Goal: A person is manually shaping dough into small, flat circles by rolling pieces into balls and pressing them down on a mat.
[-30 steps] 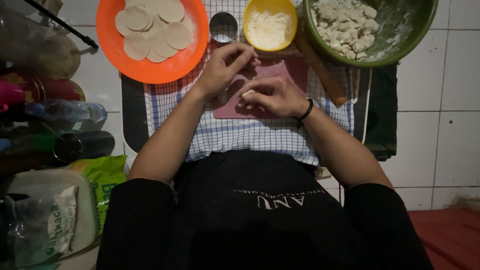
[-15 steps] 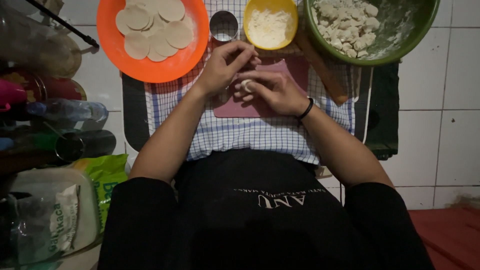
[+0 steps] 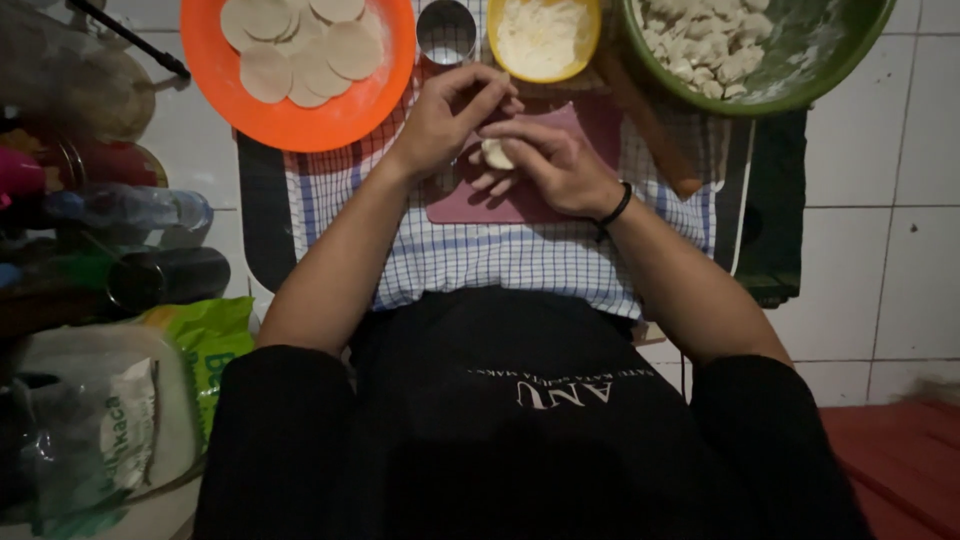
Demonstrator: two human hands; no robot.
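My left hand and my right hand meet over a dark red cutting board on a checked cloth. Both hands pinch a small pale piece of dough between their fingers. A black band circles my right wrist. An orange plate at the far left carries several round flat dough discs. A small metal ring cutter and a yellow bowl of white filling stand just beyond my hands. A green bowl at the far right holds several folded dough pieces.
A wooden rolling pin lies slanted right of the board. Plastic bottles, a green bag and a clear bag crowd the left. White floor tiles lie to the right, with a red mat at the bottom right.
My hands have closed in together and shifted slightly toward the far side of the board, fingers working the dough piece.
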